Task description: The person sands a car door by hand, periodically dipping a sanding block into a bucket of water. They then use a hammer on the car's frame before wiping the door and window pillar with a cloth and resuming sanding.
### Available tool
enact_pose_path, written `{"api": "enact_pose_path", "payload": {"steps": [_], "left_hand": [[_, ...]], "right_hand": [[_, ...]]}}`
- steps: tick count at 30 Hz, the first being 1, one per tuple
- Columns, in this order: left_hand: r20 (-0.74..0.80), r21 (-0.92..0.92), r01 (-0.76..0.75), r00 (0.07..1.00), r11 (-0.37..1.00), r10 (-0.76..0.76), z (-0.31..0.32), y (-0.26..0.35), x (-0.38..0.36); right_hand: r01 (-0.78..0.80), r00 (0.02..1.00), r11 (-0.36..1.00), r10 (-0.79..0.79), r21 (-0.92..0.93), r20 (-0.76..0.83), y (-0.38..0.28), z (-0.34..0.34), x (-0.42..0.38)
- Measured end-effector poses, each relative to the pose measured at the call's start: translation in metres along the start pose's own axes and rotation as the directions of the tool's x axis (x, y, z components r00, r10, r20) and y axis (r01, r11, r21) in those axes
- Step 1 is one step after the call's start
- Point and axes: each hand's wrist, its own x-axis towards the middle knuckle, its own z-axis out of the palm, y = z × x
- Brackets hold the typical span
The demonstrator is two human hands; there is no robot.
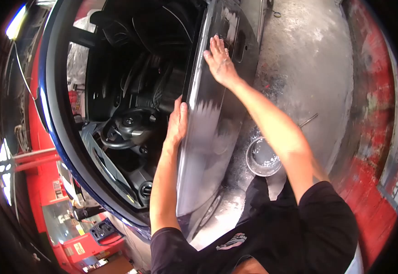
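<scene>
A car door [208, 132] with patchy grey and dark areas on its outer face stands in the middle of the view. My right hand [220, 64] lies on the upper part of that outer face, fingers stretched out, near the door handle recess [240, 47]. At the door's inner window edge rests my left hand [178, 119], its fingers extended along the edge. No tool shows in either hand; what is under the right palm is hidden.
A bucket [263, 156] of liquid stands on the wet concrete floor [308, 64] by my feet. The car's steering wheel [129, 128] and dark seats lie left of the door. A red wall [372, 182] runs along the right.
</scene>
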Motion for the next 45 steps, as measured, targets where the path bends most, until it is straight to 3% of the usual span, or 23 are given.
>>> {"api": "enact_pose_path", "payload": {"steps": [3, 7, 9, 14, 15, 17, 19, 21, 23, 25, 27, 29, 30, 31, 33, 35, 36, 37, 38, 40, 43, 45], "left_hand": [[-0.032, -0.053, -0.064, 0.998, 0.997, 0.062, 0.004, -0.005, 0.0], [-0.048, -0.094, -0.048, 0.998, 0.994, 0.044, 0.004, -0.003, -0.003], [-0.042, -0.119, -0.112, 0.993, 0.987, 0.108, 0.006, -0.01, -0.003], [-0.043, -0.086, -0.079, 0.996, 0.993, 0.075, 0.007, -0.01, -0.003], [-0.074, -0.056, -0.092, 0.993, 0.994, 0.088, 0.007, -0.012, 0.001], [-0.038, -0.073, -0.075, 0.997, 0.994, 0.073, 0.006, -0.008, -0.001], [-0.057, -0.09, -0.1, 0.994, 0.991, 0.095, 0.006, -0.006, 0.0], [-0.022, -0.094, -0.078, 0.997, 0.993, 0.076, 0.004, -0.004, 0.001], [-0.06, -0.055, -0.069, 0.996, 0.996, 0.066, 0.009, -0.007, 0.0], [-0.056, -0.015, 0.008, 0.998, 1.0, -0.009, 0.009, -0.005, 0.0], [-0.069, 0.006, -0.026, 0.997, 1.0, 0.026, 0.008, -0.003, 0.0], [-0.064, 0.03, -0.018, 0.998, 0.999, 0.02, 0.008, -0.002, -0.002], [-0.072, 0.036, -0.021, 0.997, 0.999, 0.023, 0.009, 0.001, 0.0], [0.014, 0.007, 0.117, 0.993, 0.993, -0.117, 0.005, 0.005, 0.002], [-0.058, -0.03, -0.024, 0.998, 0.999, 0.022, 0.009, 0.005, 0.001], [-0.055, 0.0, -0.001, 0.998, 1.0, 0.001, 0.008, 0.001, 0.0], [-0.051, 0.024, 0.032, 0.998, 0.999, -0.031, 0.01, 0.001, 0.001], [-0.057, 0.025, 0.038, 0.998, 0.999, -0.036, 0.012, 0.004, 0.002], [-0.063, 0.032, 0.035, 0.997, 0.999, -0.033, 0.01, 0.009, 0.0], [-0.07, 0.049, 0.022, 0.997, 0.999, -0.018, 0.006, 0.012, 0.004], [-0.06, 0.022, -0.026, 0.998, 0.999, 0.027, 0.008, 0.007, 0.005], [0.016, -0.036, -0.001, 1.0, 0.999, 0.002, 0.005, 0.001, 0.006]], "right_hand": [[0.084, 0.993, 0.993, -0.091, -0.087, -0.08, -0.038, 0.044, -0.081], [0.089, 0.988, 0.996, -0.087, -0.006, 0.124, -0.077, 0.057, -0.231], [0.12, 0.98, 0.991, -0.108, -0.064, 0.165, -0.071, 0.041, -0.202], [0.028, 0.998, 0.992, -0.034, -0.12, -0.048, 0.004, 0.014, 0.031], [-0.067, 0.994, 0.986, 0.053, -0.153, -0.095, -0.017, 0.022, 0.022], [0.039, 0.993, 0.994, -0.05, -0.104, -0.109, -0.043, 0.037, -0.057], [0.068, 0.997, 0.995, -0.066, -0.077, 0.026, -0.064, 0.051, -0.165], [0.079, 0.982, 0.996, -0.083, 0.029, 0.172, -0.069, 0.045, -0.216], [0.087, 0.988, 0.994, -0.077, -0.072, 0.135, -0.052, 0.027, -0.135], [0.072, 0.993, 0.993, -0.079, -0.091, -0.082, -0.008, 0.017, -0.013], [-0.023, 0.984, 0.995, 0.007, -0.093, -0.177, 0.014, 0.014, 0.065], [-0.01, 0.981, 0.995, -0.009, -0.099, -0.195, -0.006, 0.023, 0.034], [0.031, 0.991, 0.994, -0.044, -0.102, -0.127, -0.022, 0.024, -0.009], [0.077, 0.995, 0.992, -0.083, -0.102, -0.056, -0.036, 0.027, -0.063], [0.073, 0.992, 0.995, -0.079, 0.065, 0.099, -0.062, 0.02, -0.145], [0.114, 0.981, 0.993, -0.113, 0.001, 0.158, -0.036, 0.016, -0.116], [0.164, 0.982, 0.983, -0.156, -0.077, 0.109, -0.02, 0.006, -0.062], [0.117, 0.993, 0.982, -0.115, -0.147, 0.023, -0.006, -0.003, 0.003], [0.057, 0.996, 0.996, -0.061, -0.064, -0.061, 0.018, -0.003, 0.064], [-0.054, 0.993, 0.992, 0.042, -0.114, -0.11, 0.034, -0.004, 0.131], [-0.028, 0.993, 0.997, 0.019, -0.075, -0.119, 0.005, 0.006, 0.063], [0.056, 0.998, 0.996, -0.055, -0.072, 0.024, -0.021, 0.008, -0.039]]}}
